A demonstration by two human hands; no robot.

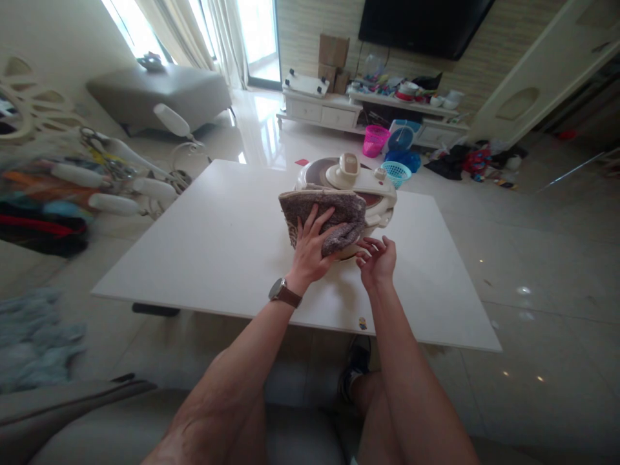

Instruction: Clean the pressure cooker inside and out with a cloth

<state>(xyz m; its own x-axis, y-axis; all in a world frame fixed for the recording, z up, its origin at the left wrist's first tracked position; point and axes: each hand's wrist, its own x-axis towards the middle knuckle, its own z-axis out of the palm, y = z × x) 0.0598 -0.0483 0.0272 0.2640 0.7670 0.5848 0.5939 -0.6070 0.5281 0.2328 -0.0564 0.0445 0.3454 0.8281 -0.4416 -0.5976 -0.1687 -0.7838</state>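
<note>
A white rice cooker (361, 184) stands on a white low table (217, 245). A grey-brown cloth (339, 206) is draped over its near side. My left hand (312, 248), with a watch on the wrist, presses flat on the cloth against the cooker's front, fingers spread over the fabric. My right hand (376, 258) hovers just right of it, at the cooker's base, fingers loosely curled and apart, holding nothing.
A rack with coloured items (72, 187) stands left of the table. Behind are a grey ottoman (165, 93), a white TV cabinet (339, 110), pink (375, 140) and blue baskets (397, 172), and clutter on the floor at right. My knees are below the table edge.
</note>
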